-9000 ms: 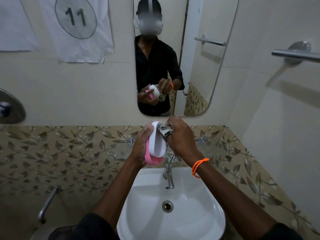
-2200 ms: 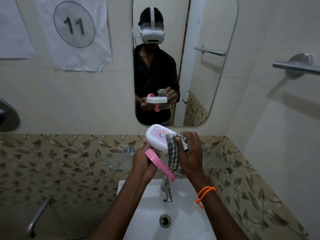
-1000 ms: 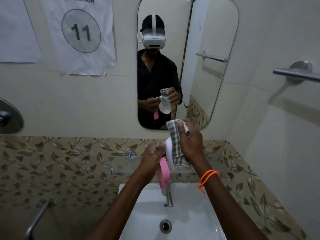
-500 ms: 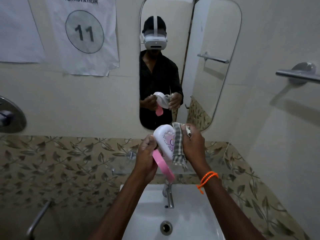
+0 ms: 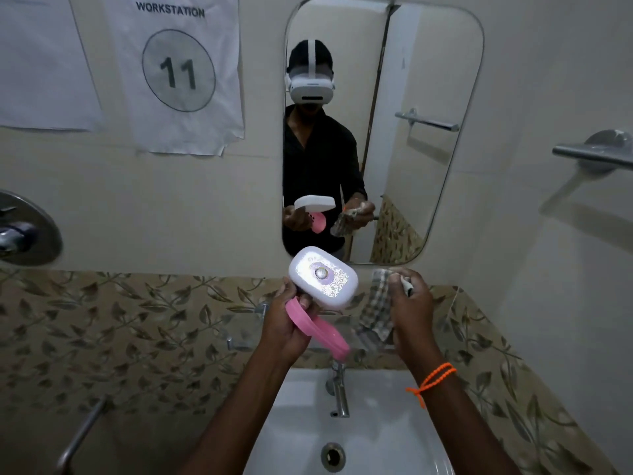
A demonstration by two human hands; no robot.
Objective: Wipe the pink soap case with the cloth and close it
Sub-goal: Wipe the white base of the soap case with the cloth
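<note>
Above the sink (image 5: pixel 394 437), the left hand (image 5: pixel 284 323) clamps the open soap case (image 5: pixel 323 281), white lid up, pink base hanging. The right hand (image 5: pixel 409 310) squeezes the cloth (image 5: pixel 376 311) just beside it, not touching. Closing is not done yet.
</note>
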